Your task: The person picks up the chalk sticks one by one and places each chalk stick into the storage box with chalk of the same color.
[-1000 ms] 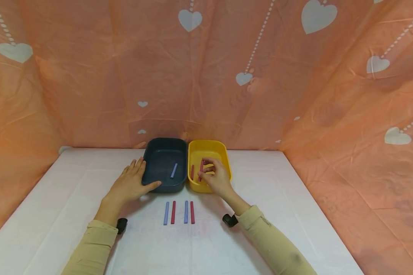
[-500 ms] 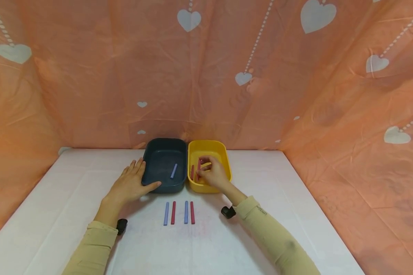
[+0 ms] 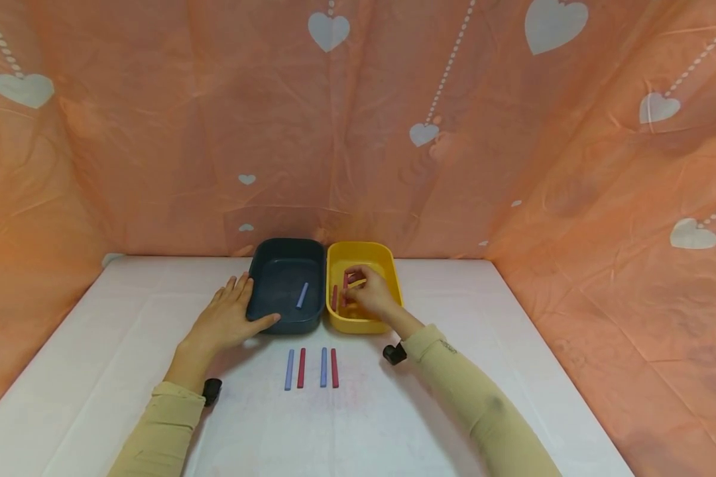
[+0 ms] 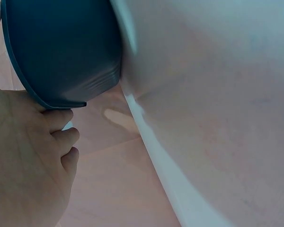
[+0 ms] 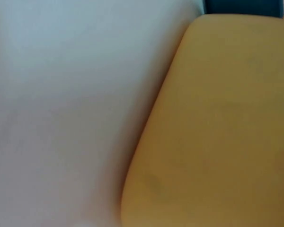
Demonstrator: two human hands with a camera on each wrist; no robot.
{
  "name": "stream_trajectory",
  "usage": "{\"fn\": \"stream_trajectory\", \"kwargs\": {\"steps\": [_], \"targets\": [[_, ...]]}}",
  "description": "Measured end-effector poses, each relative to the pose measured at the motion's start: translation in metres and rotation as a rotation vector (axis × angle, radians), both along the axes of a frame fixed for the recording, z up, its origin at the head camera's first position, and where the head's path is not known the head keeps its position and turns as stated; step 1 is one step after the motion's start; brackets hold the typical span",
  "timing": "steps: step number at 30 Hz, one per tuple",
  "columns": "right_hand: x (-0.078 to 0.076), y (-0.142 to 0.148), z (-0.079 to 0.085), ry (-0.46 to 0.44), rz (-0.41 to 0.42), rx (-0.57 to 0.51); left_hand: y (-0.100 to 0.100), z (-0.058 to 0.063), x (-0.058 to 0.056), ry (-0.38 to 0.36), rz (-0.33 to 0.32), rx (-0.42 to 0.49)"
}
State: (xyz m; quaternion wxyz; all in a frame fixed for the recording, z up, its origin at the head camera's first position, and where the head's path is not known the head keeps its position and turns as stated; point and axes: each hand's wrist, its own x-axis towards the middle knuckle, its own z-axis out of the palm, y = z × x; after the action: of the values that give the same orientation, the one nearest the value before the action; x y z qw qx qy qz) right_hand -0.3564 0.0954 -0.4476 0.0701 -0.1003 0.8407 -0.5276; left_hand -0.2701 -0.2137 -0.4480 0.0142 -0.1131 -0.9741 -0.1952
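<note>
My right hand (image 3: 371, 291) is inside the yellow bin (image 3: 364, 250), pinching a red chalk stick (image 3: 345, 281) between thumb and fingers. Just left of it, another red chalk stick (image 3: 335, 298) leans along the bin's left side. My left hand (image 3: 221, 324) rests on the left rim of the dark blue bin (image 3: 288, 252), fingers extended and thumb across its front corner. One blue chalk stick (image 3: 302, 295) lies in that bin. In the left wrist view, the left hand (image 4: 28, 151) touches the dark bin's edge. The right wrist view shows only the yellow bin's outer wall (image 5: 203, 132), not the hand.
In front of the bins, two blue chalk sticks (image 3: 289, 370) and two red chalk sticks (image 3: 335, 368) alternate in a row on the white tablecloth (image 3: 310, 437). An orange curtain (image 3: 203, 165) with white hearts hangs behind. The two bins stand side by side.
My right hand has moved slightly left and farther into the yellow bin with the red chalk stick in its pinch. The left hand stays where it was.
</note>
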Motion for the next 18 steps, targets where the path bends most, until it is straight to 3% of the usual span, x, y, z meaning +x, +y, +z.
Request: {"fn": "stream_trajectory", "kwargs": {"steps": [6, 13, 18], "targets": [[-0.011, -0.002, -0.004, -0.088, 0.001, 0.002, 0.000, 0.001, 0.000, -0.007, 0.005, 0.006], [-0.017, -0.004, -0.007, -0.044, 0.028, 0.105, 0.000, 0.000, 0.000, -0.003, 0.004, 0.014], [-0.019, -0.007, -0.008, -0.090, 0.029, 0.105, 0.000, 0.002, 0.001, 0.001, 0.004, 0.014]]}}
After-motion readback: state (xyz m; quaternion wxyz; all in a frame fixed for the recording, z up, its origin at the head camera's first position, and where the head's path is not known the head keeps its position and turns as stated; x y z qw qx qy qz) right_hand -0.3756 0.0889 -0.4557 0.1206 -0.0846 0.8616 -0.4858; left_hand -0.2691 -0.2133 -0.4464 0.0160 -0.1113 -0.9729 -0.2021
